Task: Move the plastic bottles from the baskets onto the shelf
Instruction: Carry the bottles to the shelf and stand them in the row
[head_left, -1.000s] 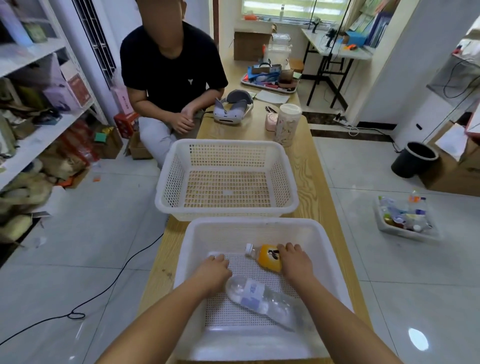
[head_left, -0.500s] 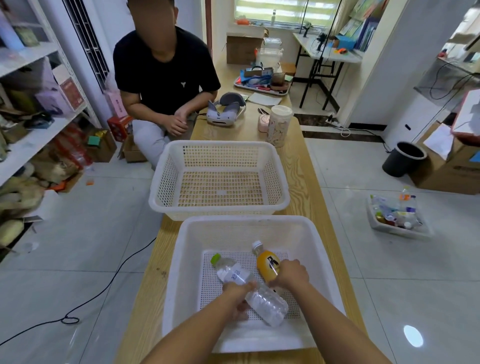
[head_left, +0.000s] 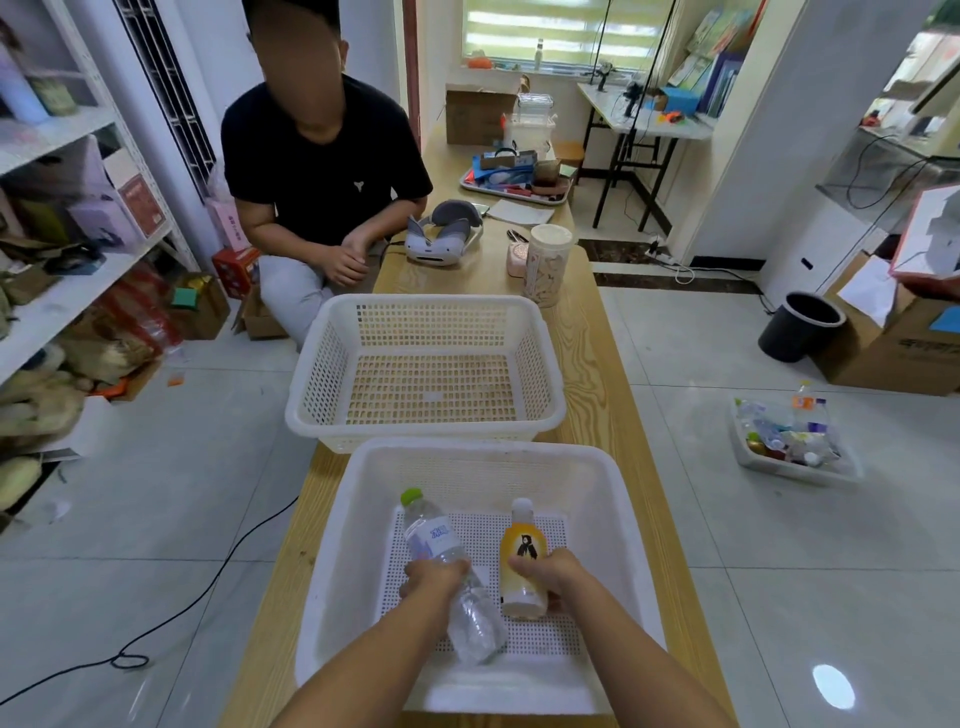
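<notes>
- Head view: the left hand has its fingers curled round the middle of a clear water bottle with a green cap.
- That bottle is tilted, cap pointing away and base toward the camera, inside the near white basket.
- The right hand grips an orange drink bottle with a white cap, fingers wrapped round its lower half.
- The orange bottle is also inside the near basket, just beside the clear one; whether either rests on the basket floor I cannot tell.
- A second white basket sits just beyond the first on the long wooden table.
- The shelf stands along the left wall, stocked with boxes and bags.
- A seated person in a black shirt is at the table's left side, near a white headset and a tall jar.
- On the floor to the right are a tray of small bottles and a black bin.
</notes>
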